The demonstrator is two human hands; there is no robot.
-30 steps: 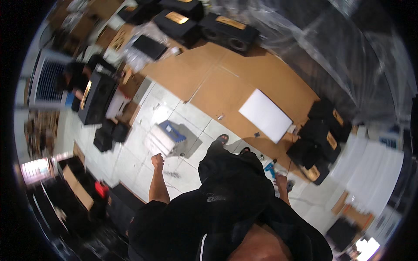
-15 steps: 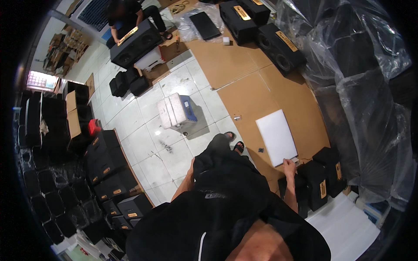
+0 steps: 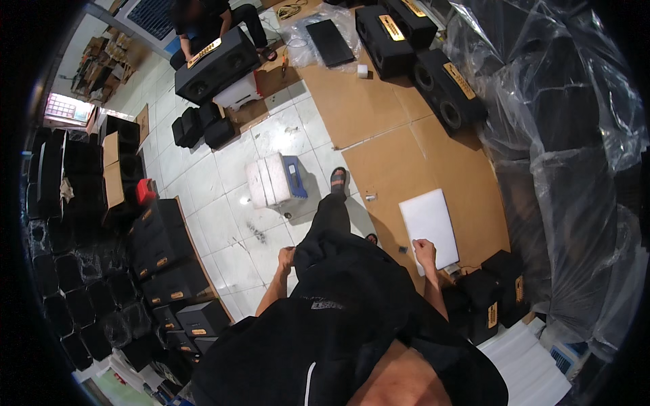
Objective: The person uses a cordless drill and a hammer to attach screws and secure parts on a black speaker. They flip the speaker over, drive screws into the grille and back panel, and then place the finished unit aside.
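Note:
My left hand hangs beside my dark trousers at hip height, its fingers curled in; nothing shows in it. My right hand is held out to my right, fingers curled, with nothing visible in it. Below that hand, a flat white foam sheet lies on brown cardboard; the hand overlaps its near left part in the view, and touching cannot be told. A small dark piece lies left of the sheet. My sandalled foot is forward on the tiles.
A white and blue box stands on the tiles ahead. Black speaker boxes stand far right, more near right, and stacks left. Far left, a person handles a long speaker box. Plastic film drapes the right side.
My foot has stepped forward onto the tiles. My right hand has moved left, from the foam sheet's near right corner to over its left part. My left hand has come further into view.

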